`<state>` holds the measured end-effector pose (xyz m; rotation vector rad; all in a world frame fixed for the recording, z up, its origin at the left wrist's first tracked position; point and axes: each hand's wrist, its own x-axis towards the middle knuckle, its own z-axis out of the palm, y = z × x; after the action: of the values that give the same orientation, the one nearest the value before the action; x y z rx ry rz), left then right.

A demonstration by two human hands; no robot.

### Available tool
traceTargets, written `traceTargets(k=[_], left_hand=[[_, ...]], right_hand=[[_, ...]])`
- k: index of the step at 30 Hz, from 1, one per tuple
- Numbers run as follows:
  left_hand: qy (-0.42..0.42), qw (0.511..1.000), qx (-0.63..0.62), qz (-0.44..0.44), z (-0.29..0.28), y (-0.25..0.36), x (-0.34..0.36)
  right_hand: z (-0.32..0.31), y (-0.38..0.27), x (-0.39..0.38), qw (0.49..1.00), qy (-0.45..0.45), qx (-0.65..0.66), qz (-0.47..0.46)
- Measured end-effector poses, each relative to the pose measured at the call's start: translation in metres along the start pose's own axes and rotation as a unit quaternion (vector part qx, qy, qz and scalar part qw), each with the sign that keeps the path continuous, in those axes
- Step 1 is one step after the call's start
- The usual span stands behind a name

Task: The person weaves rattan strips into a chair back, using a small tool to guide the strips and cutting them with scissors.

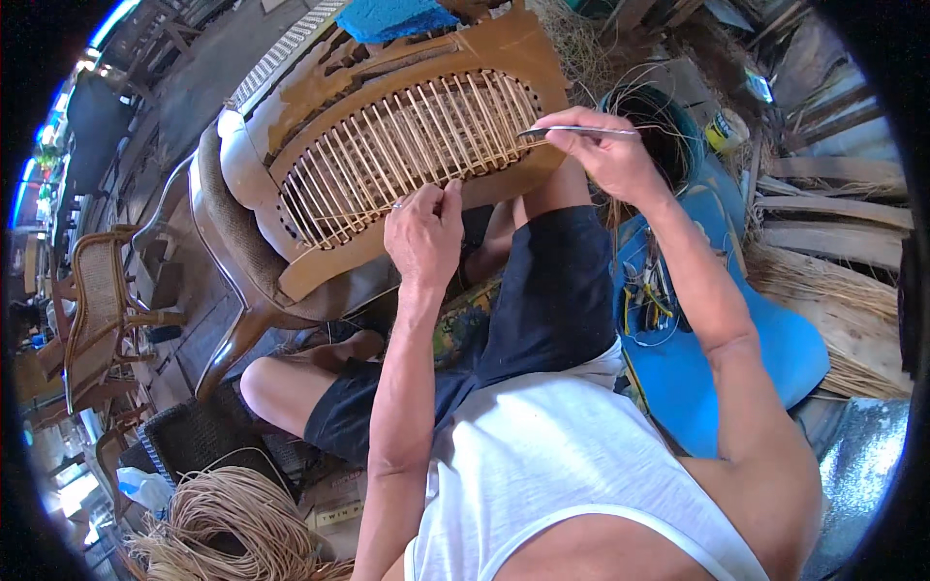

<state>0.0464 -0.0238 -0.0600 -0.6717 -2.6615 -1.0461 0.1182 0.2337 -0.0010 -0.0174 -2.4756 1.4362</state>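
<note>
A brown wooden chair-back frame lies tilted in front of me, its opening strung with parallel rattan cane strands and several small holes along its rim. My left hand is at the frame's near edge, fingers curled and closed. A thin cane strand leads from the left into its fingers; the grip itself is partly hidden. Above the frame's right end, my right hand is closed around a slim metal tool with a dark, pointed tip. That tip is close to the right end of the strands.
A coil of rattan lies at lower left. To the right is a blue curved panel with pliers on it. A dark green bucket stands beyond my right hand. A caned chair is at left; blue foam rests at the top.
</note>
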Motion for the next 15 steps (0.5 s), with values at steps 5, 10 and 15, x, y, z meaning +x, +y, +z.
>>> traceTargets(k=[5, 10, 15], left_hand=[[0.016, 1.0, 0.01, -0.01, -0.011, 0.005, 0.0], [-0.009, 0.999, 0.015, -0.042, -0.026, -0.002, -0.002], [-0.023, 0.998, -0.007, -0.065, -0.033, -0.016, -0.006]], right_hand=[[0.009, 0.003, 0.002, 0.998, 0.002, -0.044, -0.044], [0.015, -0.012, 0.008, 0.998, -0.001, -0.031, -0.062], [0.033, 0.004, 0.009, 0.989, -0.008, -0.072, -0.131]])
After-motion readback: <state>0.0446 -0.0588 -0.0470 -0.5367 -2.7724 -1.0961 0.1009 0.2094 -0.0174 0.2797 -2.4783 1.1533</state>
